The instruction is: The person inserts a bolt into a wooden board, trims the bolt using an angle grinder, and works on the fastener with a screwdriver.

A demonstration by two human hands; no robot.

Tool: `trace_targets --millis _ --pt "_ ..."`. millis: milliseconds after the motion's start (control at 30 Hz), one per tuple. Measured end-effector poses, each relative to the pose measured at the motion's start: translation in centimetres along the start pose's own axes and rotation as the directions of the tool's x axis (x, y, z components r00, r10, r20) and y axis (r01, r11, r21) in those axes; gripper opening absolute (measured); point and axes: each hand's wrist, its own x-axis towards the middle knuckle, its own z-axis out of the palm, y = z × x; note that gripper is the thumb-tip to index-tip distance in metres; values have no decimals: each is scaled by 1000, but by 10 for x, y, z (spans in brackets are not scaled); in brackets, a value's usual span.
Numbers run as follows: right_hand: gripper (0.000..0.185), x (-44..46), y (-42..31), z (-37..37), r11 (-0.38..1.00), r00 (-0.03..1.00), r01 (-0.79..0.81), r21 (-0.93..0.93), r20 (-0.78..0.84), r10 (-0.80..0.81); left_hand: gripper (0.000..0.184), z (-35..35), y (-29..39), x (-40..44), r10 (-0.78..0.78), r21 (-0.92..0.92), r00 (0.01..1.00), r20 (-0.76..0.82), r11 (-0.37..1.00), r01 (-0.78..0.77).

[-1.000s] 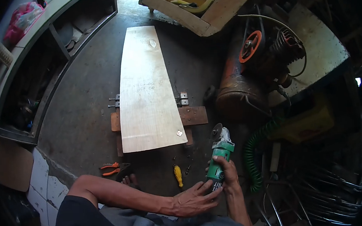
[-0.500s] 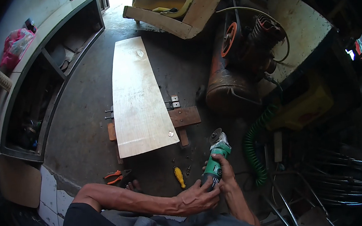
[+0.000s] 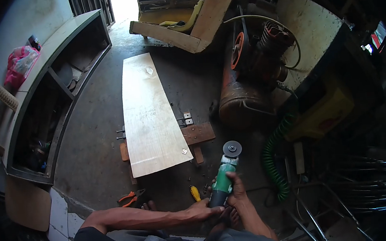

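Observation:
A green angle grinder with a grey disc at its top is held in front of my body. My right hand wraps round its green body. My left hand is closed on its dark rear end. Beyond the grinder a pale wooden board, wide at the near end, lies on a brown wooden support with metal clamps. A yellow-handled screwdriver and orange-handled pliers lie on the floor between the board and me.
A rusty air compressor stands at the right, with a green coiled hose near it. Metal chair frames are at the lower right. A shelf unit runs along the left, bearing a pink bag.
The grinder has turned so that its disc faces upward, and my left hand has moved down its rear end. The camera view has shifted, with the board now lower in it.

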Motion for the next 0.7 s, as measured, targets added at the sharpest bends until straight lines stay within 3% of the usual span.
trace_targets --millis 67,133,167,233,267,300,333,367,467,500,567,600,667,700 --pt "48 15 3 -12 940 981 -17 -339 -189 -51 97 -3 12 -3 -23 95 999 -39 995 26" --pt "45 23 1 -11 950 976 -36 -311 -214 -33 87 -8 24 -10 -72 281 991 -115 954 102" --pt "43 32 1 -16 937 965 13 -350 -241 -104 87 -16 26 -13 -75 287 990 -121 952 107" --pt "38 43 0 -32 904 944 77 -420 -262 -202 62 -31 18 -25 303 720 947 -103 680 -139" --pt "38 53 -5 -43 904 945 82 -419 -254 -204 54 -44 0 -22 565 843 814 -134 497 -206" --pt "37 63 -7 -62 906 941 116 -407 -248 -232 48 -56 -21 -21 777 934 622 -97 287 -212" --pt "36 66 -10 -74 909 934 145 -391 -250 -257 50 -66 -14 -37 840 982 536 -88 163 -96" --pt "36 69 -15 -86 914 928 124 -387 -282 -245 47 -76 -17 -44 871 992 476 -125 126 30" --pt "44 72 -25 -104 908 904 99 -407 -346 -253 59 -106 -28 -57 860 923 422 -288 131 362" --pt "44 75 -25 -107 910 905 94 -403 -346 -247 59 -120 -31 -58 857 922 426 -290 130 365" --pt "48 79 -25 -115 835 835 139 -532 -390 -388 68 -140 -40 -56 789 861 426 -442 241 448" --pt "48 80 -27 -117 834 838 138 -534 -386 -386 68 -144 -42 -57 788 858 423 -447 244 452" --pt "51 80 -35 -121 770 828 144 -622 -350 -438 71 -151 -43 -58 659 861 555 -507 422 285" --pt "56 93 -37 -142 718 808 128 -684 -348 -476 72 -152 -39 -63 671 867 553 -494 426 258"
